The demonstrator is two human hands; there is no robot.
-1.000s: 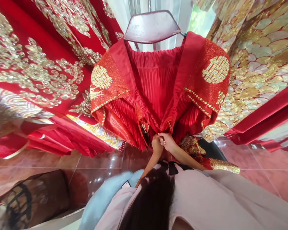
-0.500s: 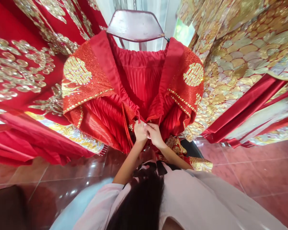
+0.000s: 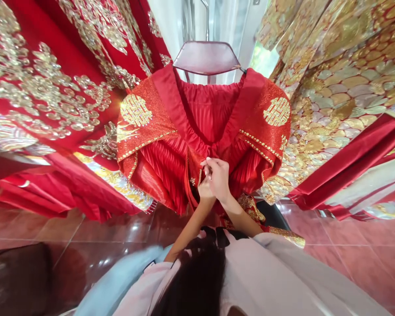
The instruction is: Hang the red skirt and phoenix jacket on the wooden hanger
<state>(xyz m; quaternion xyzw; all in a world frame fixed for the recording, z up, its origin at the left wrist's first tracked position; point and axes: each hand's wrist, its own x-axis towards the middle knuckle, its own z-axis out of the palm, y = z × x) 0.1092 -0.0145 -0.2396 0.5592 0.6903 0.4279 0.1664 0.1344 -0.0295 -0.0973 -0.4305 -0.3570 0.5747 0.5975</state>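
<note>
- She stands right up against the red robe [image 3: 210,109], which hangs open-fronted from a hanger [image 3: 206,57] in front of a curtained window, between an embroidered red garment [image 3: 52,87] and a gold scaled garment [image 3: 342,87].
- Both hands are at the point where the robe's two front edges meet, below the gold emblems [image 3: 135,109].
- The right hand [image 3: 220,177] lies on top, its fingers [image 3: 208,163] pinched together on the cloth of the front edge.
- The left hand [image 3: 204,191] sits just under it and is mostly covered; I can't tell how its fingers are set.
- To my eye this goes best with the two edges held level and the grip kept close to the join, so the pleated lining doesn't bunch and the hanger doesn't tip.
- Half a second ago the hands were side by side and a little lower; now the right has crossed over the left and moved up toward the join.
- Her head has shifted too: the robe shows more centred, and the hanger hook is in sight.
</note>
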